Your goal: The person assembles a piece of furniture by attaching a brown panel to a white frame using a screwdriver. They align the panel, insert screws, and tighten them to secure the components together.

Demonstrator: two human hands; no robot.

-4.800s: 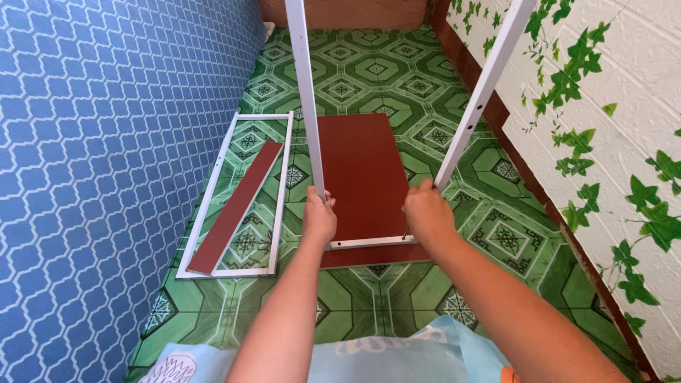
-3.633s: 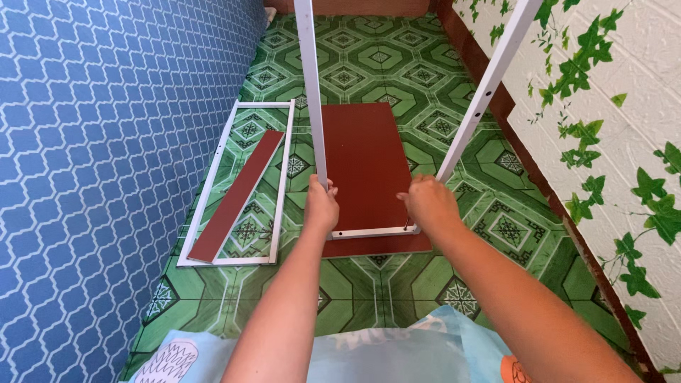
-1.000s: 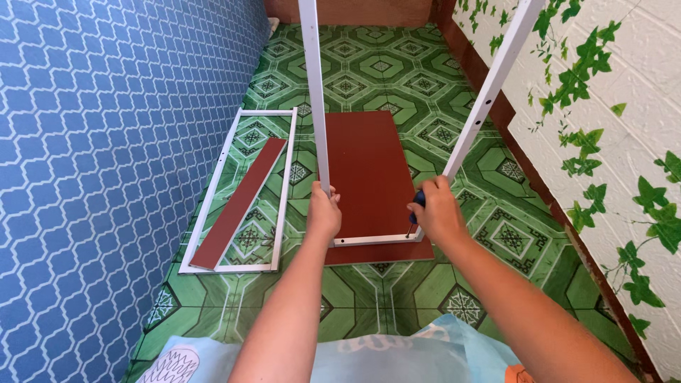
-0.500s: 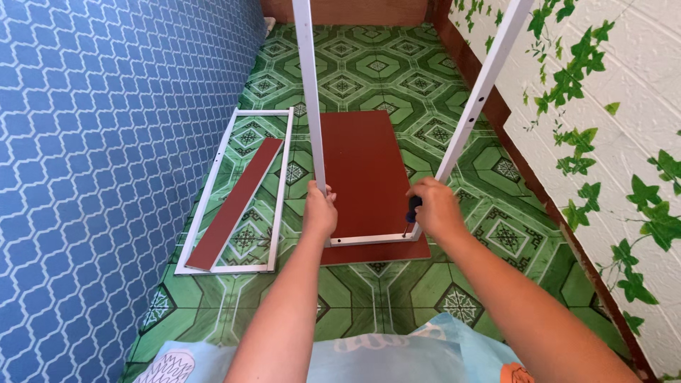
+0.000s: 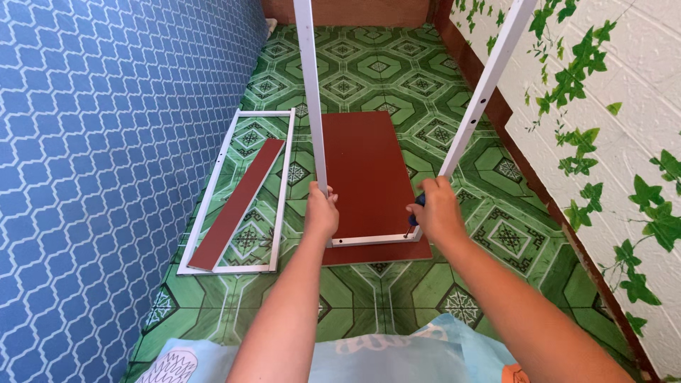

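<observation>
Steadying white frame [image 5: 369,240] with clamped left hand [image 5: 321,213], right hand [image 5: 434,216] now gripping blue-handled screwdriver [image 5: 418,203] at corner, unlike seconds earlier.

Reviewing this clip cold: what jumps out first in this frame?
Two bare hands at centre grip the bottom end of a white metal frame that stands on a dark red board lying on the green patterned floor: left hand on the left upright, right hand at the right corner around a blue-handled tool. To the left lies a second white frame with a narrow red strip inside.
</observation>
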